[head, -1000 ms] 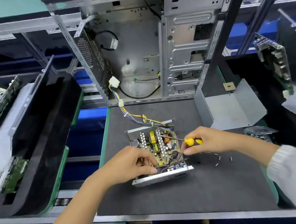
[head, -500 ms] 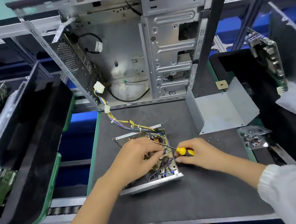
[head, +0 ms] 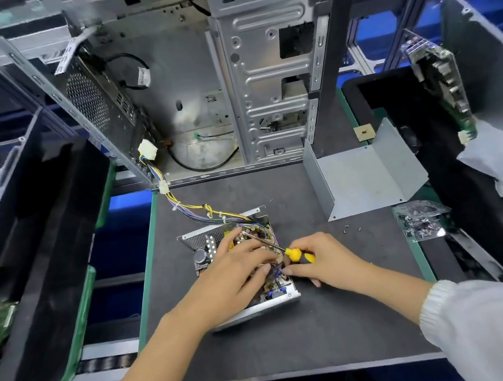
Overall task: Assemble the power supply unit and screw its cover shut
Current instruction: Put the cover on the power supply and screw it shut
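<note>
The open silver metal power supply box (head: 256, 309) sits mid-mat on the dark grey work mat (head: 291, 341), lid off, circuit board w/ components exposed. Left hand (head: 238, 280) lies over the board, fingers loosely bent and spread, tips down among the parts; can't tell if it pinches anything, since the hand itself hides most of the board. Right hand (head: 322, 260) grips the yellow-handled screwdriver (head: 295, 254), fingers curled round the handle; its metal shaft slants up-left over the board, passing over the left hand's fingers, tip near the far side of the box.

A yellow/purple/black wire bundle (head: 190, 207) runs from the box's far corner up to a white plug (head: 147, 149) at the edge of the bare grey metal computer case (head: 248, 82), which stands open just behind the mat. The bent grey sheet-metal cover (head: 366, 175) lies right of the box, well apart from it, near the case's front. A few small dark screws (head: 352, 228) lie loose on the mat between cover and right hand. A clear plastic bag of small parts (head: 421, 222) sits at the mat's right edge. Black foam trays (head: 47, 242) flank both sides; the right one holds a green circuit board (head: 447, 89) stood on edge, w/ crumpled white wrap (head: 502, 164) beside it.
</note>
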Tool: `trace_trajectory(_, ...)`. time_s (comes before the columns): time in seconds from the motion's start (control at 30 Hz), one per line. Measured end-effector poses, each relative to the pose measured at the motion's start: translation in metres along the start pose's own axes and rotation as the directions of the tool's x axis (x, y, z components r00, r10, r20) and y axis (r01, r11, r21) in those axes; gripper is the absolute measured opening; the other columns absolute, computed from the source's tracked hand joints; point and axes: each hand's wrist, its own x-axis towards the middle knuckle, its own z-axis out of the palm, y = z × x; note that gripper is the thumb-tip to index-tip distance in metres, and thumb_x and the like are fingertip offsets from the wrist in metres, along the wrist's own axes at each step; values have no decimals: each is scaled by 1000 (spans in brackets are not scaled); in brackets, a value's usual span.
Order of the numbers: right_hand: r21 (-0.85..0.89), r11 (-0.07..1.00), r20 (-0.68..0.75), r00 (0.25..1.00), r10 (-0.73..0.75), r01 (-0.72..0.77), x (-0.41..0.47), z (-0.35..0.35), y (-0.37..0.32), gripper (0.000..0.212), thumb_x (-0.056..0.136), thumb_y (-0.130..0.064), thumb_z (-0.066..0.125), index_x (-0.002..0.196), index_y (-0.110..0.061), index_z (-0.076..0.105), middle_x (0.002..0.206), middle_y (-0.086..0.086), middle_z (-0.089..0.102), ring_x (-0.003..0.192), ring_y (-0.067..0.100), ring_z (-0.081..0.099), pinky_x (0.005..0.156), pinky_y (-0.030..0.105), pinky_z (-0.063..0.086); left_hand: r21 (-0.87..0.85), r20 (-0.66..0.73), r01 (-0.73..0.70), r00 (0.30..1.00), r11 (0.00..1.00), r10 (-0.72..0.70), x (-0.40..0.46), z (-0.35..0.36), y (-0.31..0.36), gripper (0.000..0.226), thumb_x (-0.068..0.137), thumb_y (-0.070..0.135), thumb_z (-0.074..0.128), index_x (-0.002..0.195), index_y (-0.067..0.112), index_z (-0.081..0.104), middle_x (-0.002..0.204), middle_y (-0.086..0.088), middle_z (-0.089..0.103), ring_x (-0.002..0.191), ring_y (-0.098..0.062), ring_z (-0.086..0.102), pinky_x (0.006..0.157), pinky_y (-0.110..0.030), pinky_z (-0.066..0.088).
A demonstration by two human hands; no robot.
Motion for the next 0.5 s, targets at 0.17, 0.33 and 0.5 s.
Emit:
trace_trajectory(0.17, 7, 1000, 3, 1000, 12, -12, 0, 1, 2, 16, 80, -22, 74, 71, -19, 61, 38, -7, 48, 33, 10, 47, 47, 13, 35, -4, -23, 17, 1000, 1000, -17, 1, 2, -2, 25, 101, 20, 43, 114, 19, 65, 106, 9, 64, 106, -5, 56, 121, -30, 8)
trace_trajectory(0.33, 110, 993, -20, 999, 46, -44, -3, 5, 6, 15, 78, -24, 76, 73, -19, 64, 49, -5, 54, 32, 12, 44, 44, 17, 34, 15, 1, 17, 1000, 1000, -17, -1, 1, 1, 27, 102, 19, 43, 118, 16, 65, 123, 4, 64, 120, -7, 53, 122, -35, 9)
trace_trajectory(0.5, 179, 982, -46, 997, 62, -53, -6, 11, 6, 17, 77, -27, 78, 72, -19, 63, 61, 12, 60, 34, 14, 43, 42, 20, 33, 25, 18, 17, 1000, 1000, -17, -1, 0, 4, 27, 104, 19, 42, 121, 16, 63, 125, 4, 62, 122, -9, 52, 122, -37, 9)
